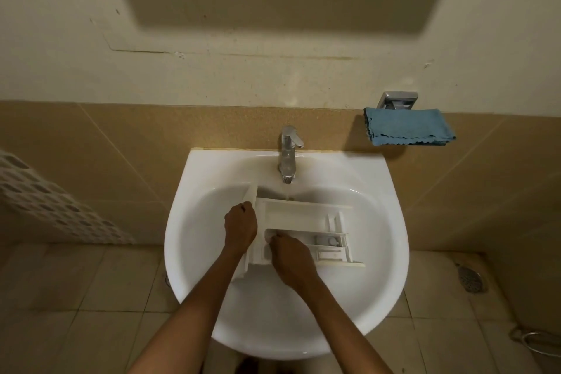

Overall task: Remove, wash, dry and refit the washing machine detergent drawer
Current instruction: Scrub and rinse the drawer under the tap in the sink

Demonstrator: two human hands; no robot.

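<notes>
I see a glossy white oval sink [209, 179] against a tan tiled wall [121, 146]. The drawer [299, 215], boxy white plastic, lies in the bowl below the chrome tap [288, 155]. The left hand [239, 229] curls round its front panel. The right hand [291, 261] dips its fingers into the near compartment; I cannot tell its grip.

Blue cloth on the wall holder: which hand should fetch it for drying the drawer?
Probably right. The blue cloth sits right of the sink, on the right hand's side; that hand merely curls into the drawer's near compartment. The left hand grips the drawer's front panel, steadying it.
</notes>
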